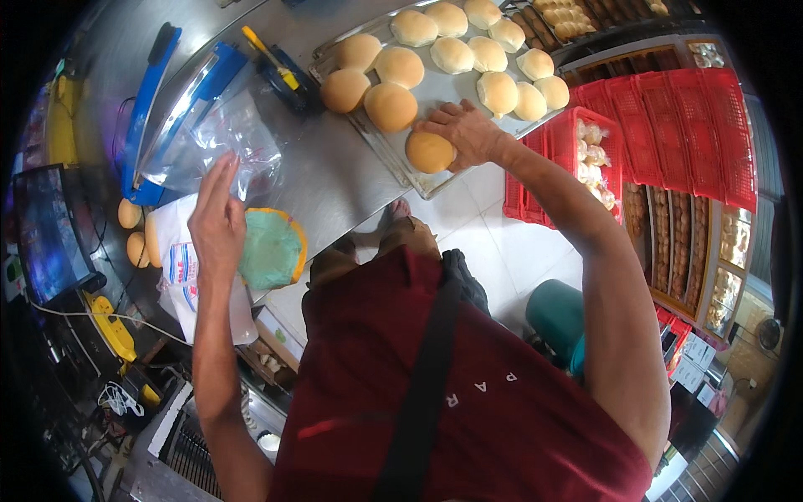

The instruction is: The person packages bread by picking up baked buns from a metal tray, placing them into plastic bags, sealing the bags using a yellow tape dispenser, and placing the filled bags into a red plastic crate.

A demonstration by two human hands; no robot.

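Observation:
At the corner of a metal baking tray (439, 80), my right hand (463, 133) curls its fingers around a round golden bread bun (430, 152). More golden buns (390, 108) lie beside it, with paler buns (452, 55) farther along the tray. My left hand (219, 216) is over the steel table, its fingers extended, beside clear plastic bags (244, 135). Whether its fingertips touch the plastic I cannot tell. Under and beside that hand lie a white printed plastic bag (175, 241) and a round green cloth-like piece with an orange rim (271, 249).
Blue bag sealers (150, 119) and a yellow-handled brush (270, 56) lie on the steel table (326, 182). Red plastic crates (558, 169), one holding bagged bread, stand at right near a teal bin (555, 317). A monitor (51, 232) and yellow power strip (111, 326) are at left.

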